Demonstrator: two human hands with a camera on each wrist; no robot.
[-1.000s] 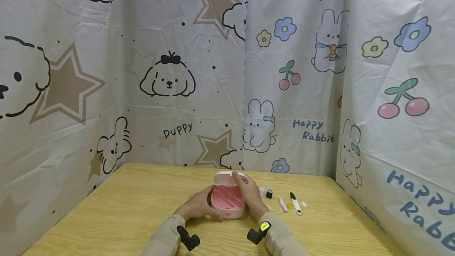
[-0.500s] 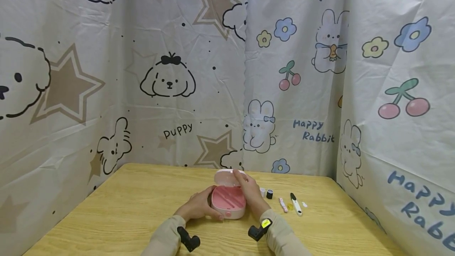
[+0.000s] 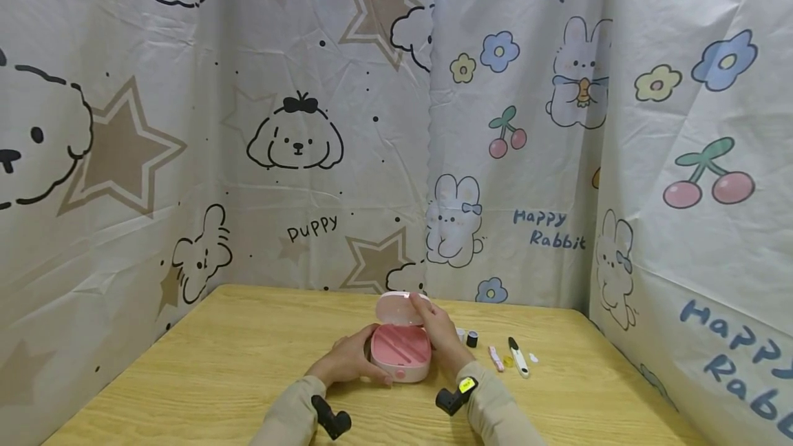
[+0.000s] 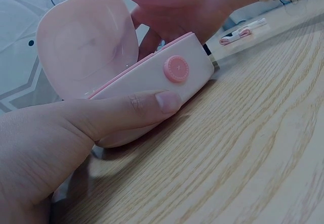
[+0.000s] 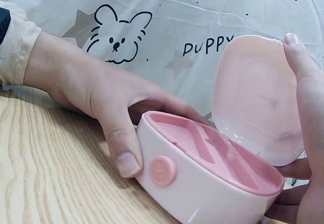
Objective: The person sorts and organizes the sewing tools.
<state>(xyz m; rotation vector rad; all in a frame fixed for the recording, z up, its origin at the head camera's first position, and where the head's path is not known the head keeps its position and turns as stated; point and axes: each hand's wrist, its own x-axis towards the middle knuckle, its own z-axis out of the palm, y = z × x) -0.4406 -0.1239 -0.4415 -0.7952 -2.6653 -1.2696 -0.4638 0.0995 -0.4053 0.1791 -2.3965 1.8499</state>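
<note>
left hand (image 3: 348, 358) around pink box (image 3: 418, 372)

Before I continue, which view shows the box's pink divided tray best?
The right wrist view: the pink divided tray appears large, its compartments visible. The head view shows it smaller; the left wrist view, only edge-on.

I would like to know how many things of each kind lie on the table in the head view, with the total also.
Pink box with its lid: 1
Small cylinders, one white cylinder and one dark cylinder: 2
Black-and-white tool: 1
Pink-and-white item: 1
Yellow item: 1
Small white piece: 1
Total: 7
</note>
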